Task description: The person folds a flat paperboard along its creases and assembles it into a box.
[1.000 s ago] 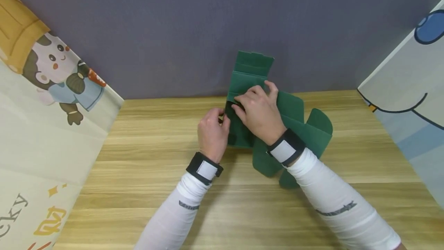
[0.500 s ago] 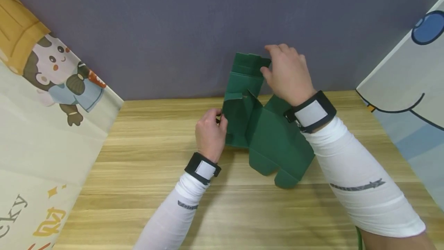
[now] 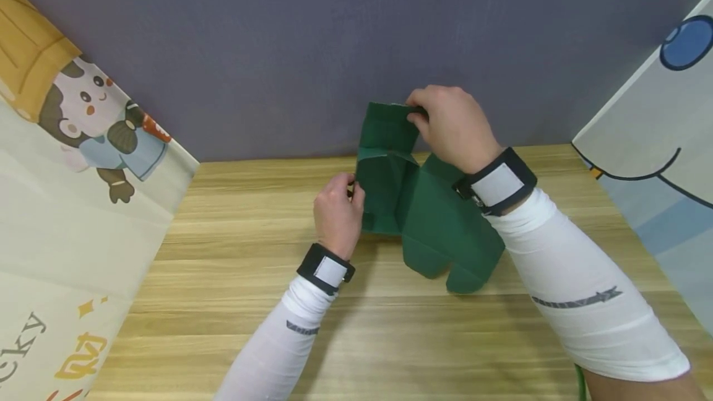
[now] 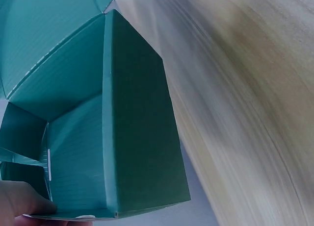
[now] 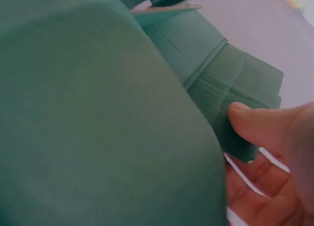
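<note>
A partly folded green cardboard box (image 3: 445, 221) stands at the back middle of the table, its large side panel with rounded flaps spread to the right. My left hand (image 3: 338, 212) pinches the left edge of the box. In the left wrist view, the left thumb (image 4: 29, 199) lies over a wall's edge beside the box's hollow inside (image 4: 78, 152). With thumb and fingers my right hand (image 3: 457, 129) pinches the right corner of the far flap (image 3: 387, 125), which rises from the back of the box. The right wrist view has the thumb (image 5: 245, 115) on this creased flap.
The wood-grain table (image 3: 234, 277) runs back to a dark grey upright panel (image 3: 278, 60). Printed cartoon panels (image 3: 111, 116) border the left side, with another cartoon panel (image 3: 668, 141) on the right.
My right hand has left the inside of the box and gone up to the far flap, taking hold of its corner. The flap's top has come lower. My left hand has barely moved.
</note>
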{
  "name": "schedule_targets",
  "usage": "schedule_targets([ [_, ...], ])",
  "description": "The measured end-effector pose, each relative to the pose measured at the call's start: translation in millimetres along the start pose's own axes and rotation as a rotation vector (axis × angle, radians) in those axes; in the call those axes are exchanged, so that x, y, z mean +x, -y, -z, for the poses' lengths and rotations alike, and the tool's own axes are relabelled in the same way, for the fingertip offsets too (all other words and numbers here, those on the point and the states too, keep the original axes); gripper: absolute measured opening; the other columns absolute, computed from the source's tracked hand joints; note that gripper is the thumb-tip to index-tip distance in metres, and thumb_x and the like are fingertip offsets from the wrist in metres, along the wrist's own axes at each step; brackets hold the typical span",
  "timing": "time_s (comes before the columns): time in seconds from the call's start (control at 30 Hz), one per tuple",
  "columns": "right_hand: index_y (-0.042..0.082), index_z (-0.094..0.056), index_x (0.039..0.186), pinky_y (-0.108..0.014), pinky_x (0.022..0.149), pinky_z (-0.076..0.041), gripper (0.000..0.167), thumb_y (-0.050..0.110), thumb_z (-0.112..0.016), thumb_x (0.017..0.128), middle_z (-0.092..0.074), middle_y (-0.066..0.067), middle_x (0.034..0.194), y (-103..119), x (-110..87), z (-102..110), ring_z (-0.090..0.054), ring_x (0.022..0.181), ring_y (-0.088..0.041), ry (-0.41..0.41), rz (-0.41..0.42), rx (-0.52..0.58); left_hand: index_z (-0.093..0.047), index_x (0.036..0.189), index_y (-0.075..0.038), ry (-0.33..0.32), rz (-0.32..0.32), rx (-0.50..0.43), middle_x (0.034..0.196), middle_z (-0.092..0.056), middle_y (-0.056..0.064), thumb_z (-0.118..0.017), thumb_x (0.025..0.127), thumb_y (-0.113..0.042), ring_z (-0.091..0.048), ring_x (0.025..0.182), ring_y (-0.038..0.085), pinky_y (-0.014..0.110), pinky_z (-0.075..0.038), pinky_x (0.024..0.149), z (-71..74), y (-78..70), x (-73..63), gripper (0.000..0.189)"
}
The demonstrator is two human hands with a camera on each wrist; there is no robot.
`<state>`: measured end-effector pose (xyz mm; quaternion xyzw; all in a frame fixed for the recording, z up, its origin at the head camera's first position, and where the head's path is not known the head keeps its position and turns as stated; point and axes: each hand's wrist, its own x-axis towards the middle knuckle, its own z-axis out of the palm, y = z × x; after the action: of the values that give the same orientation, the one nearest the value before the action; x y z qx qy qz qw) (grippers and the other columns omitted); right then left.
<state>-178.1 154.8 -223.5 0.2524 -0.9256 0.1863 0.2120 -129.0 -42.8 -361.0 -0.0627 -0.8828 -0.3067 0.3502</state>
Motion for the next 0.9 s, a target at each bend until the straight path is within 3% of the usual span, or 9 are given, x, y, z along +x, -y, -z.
schedule_targets([
  [0.3,0.006,-0.072,0.099,-0.044,0.075,-0.052,0.01,0.009,-0.067,0.09,-0.07,-0.01,0.09,17,-20.0,-7,-0.066,0.078,-0.026,-0.084,0.209,-0.056,-0.069,0.091,-0.005,-0.01,0.02,0.006,0.087,-0.071,0.005,-0.067,0.086,-0.007,-0.067,0.069,0.015,0.026,-0.055,0.059,2.4,2.4,4.5,0.007],
  [0.6,0.008,-0.075,0.097,-0.046,0.082,-0.048,0.01,0.009,-0.07,0.088,-0.072,-0.007,0.091,25,-42.3,-19,-0.068,0.082,-0.023,-0.139,0.308,-0.087,-0.068,0.089,-0.006,-0.011,0.016,0.03,0.084,-0.071,0.005,-0.067,0.085,-0.007,-0.066,0.068,0.016,0.029,-0.054,0.057,4.6,1.7,8.6,0.005],
  [0.9,0.01,-0.073,0.1,-0.047,0.09,-0.047,0.014,0.004,-0.066,0.09,-0.072,-0.008,0.095,16,-66.3,-38,-0.067,0.087,-0.027,-0.148,0.378,-0.157,-0.069,0.09,-0.005,0.011,0.004,0.025,0.089,-0.072,0.006,-0.071,0.082,-0.004,-0.07,0.079,0.02,0.032,-0.058,0.068,2.1,3.7,8.6,0.008],
])
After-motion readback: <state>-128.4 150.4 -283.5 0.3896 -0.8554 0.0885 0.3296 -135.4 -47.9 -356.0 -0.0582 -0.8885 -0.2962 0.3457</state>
